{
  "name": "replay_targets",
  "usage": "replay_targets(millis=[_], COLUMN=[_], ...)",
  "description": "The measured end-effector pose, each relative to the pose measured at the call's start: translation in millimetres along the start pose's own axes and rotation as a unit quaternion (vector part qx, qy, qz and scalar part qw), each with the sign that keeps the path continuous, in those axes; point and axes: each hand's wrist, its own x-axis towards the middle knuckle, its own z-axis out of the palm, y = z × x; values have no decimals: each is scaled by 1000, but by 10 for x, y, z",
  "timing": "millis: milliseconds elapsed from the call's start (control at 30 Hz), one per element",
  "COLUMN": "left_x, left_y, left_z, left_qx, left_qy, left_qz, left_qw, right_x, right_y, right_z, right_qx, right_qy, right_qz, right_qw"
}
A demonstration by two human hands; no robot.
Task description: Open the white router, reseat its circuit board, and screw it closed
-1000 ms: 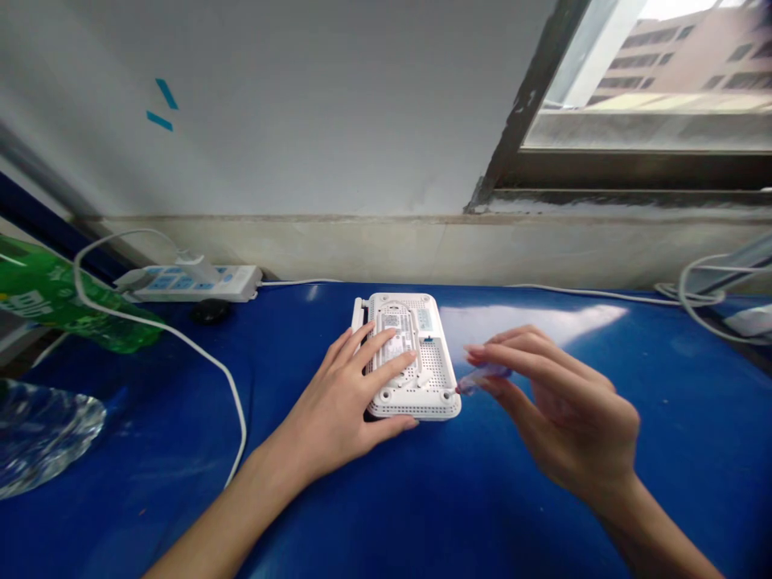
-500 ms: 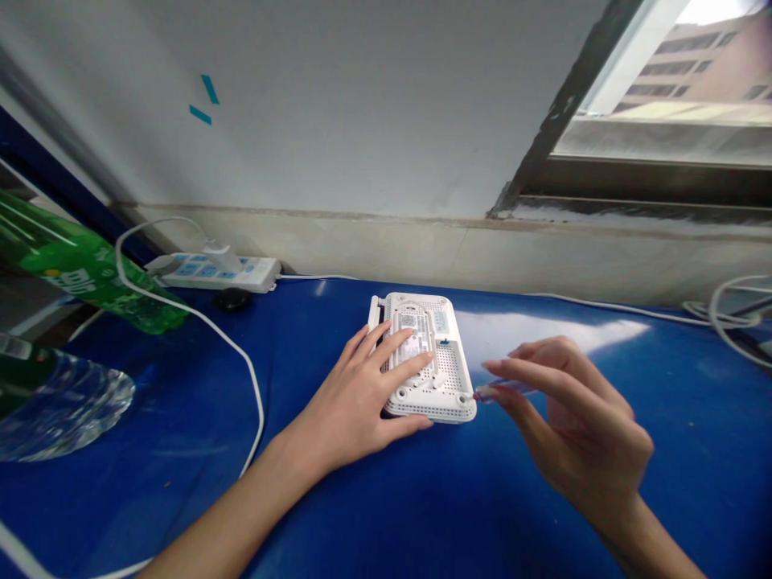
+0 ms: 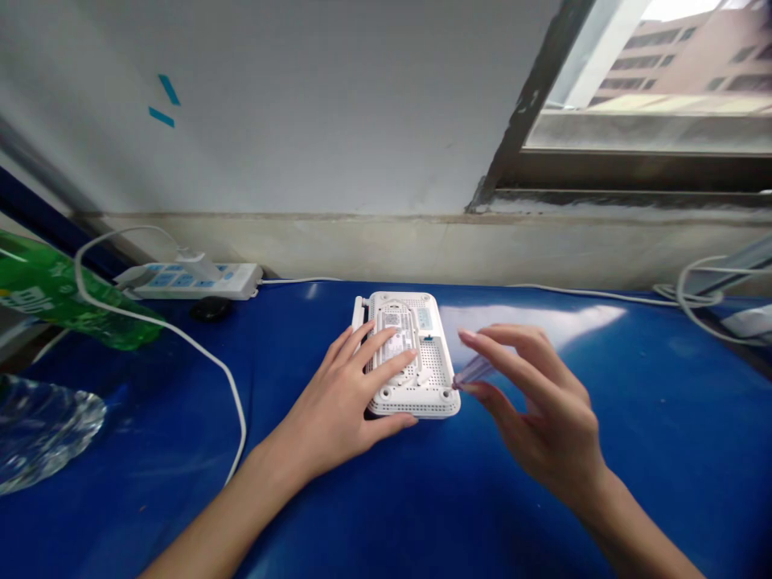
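Note:
A white router [image 3: 435, 358] lies upside down on the blue table, its perforated underside, label and corner screw holes facing up. My left hand [image 3: 341, 402] rests on it with fingers spread over the label side and the thumb along the front edge. My right hand [image 3: 546, 406] pinches a small screwdriver [image 3: 478, 368] with a translucent purple handle between thumb and fingers. The screwdriver slants down to the router's near right corner, beside a round screw hole [image 3: 446, 394]. Whether its tip sits in the hole I cannot tell.
A white power strip [image 3: 241, 281] with a plugged-in charger stands by the wall, behind a black mouse-like object [image 3: 211, 309]. Its white cable [image 3: 232, 386] loops across the left side. A green bottle [image 3: 66, 293] and a clear bottle [image 3: 51, 430] lie far left. More cable [image 3: 693, 293] coils right.
The whole view has shifted, so the scene sits further left. In my right hand the screwdriver is tilted more steeply, with more of its handle showing. My left hand stays on the router.

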Motion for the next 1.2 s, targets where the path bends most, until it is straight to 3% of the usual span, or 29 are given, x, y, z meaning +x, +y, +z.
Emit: replay_targets(millis=[133,300,500,767,967,1200], left_x=[5,11,2,8,1,-5], left_y=[5,6,5,5,12,21], left_z=[5,-1,1,-2,1,-8], left_qx=[5,7,10,8,-2,-11], left_qy=[-1,-3,-3,-6,-1,4], left_qz=[3,7,5,4,-1,3], left_qw=[1000,1000,1000,1000,1000,1000], right_x=[19,58,35,49,30,4], right_y=[3,10,6,9,5,-16], right_z=[-9,-19,-4,-9,-15,-10], right_qx=[52,-17,15,-17,-4,2], right_qy=[-23,16,-33,24,-26,21], right_qz=[-2,-20,-3,-21,-15,9], right_qw=[998,1000,999,999,1000,1000])
